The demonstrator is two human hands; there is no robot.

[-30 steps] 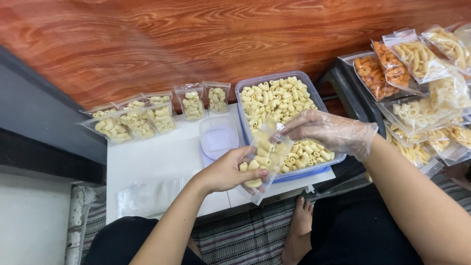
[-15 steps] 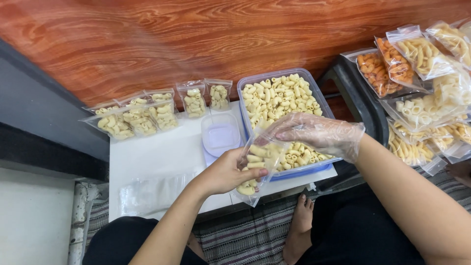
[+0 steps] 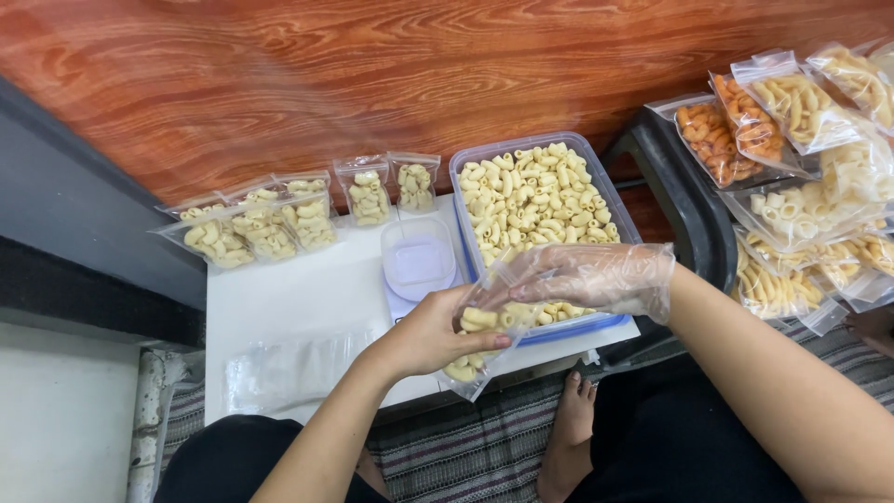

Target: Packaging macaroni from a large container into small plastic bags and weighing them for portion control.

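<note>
The bare left hand [image 3: 436, 333] has its fingers curled round a small clear plastic bag [image 3: 484, 328] partly filled with pale macaroni pieces, held over the near edge of the white table [image 3: 298, 298]. The right hand [image 3: 596, 278] (in a thin clear glove) pinches its fingertips at the bag's mouth, just above the blue-rimmed clear plastic tub of macaroni [image 3: 535, 200]. Filled bags [image 3: 279, 219] lie along the table's far edge.
</note>
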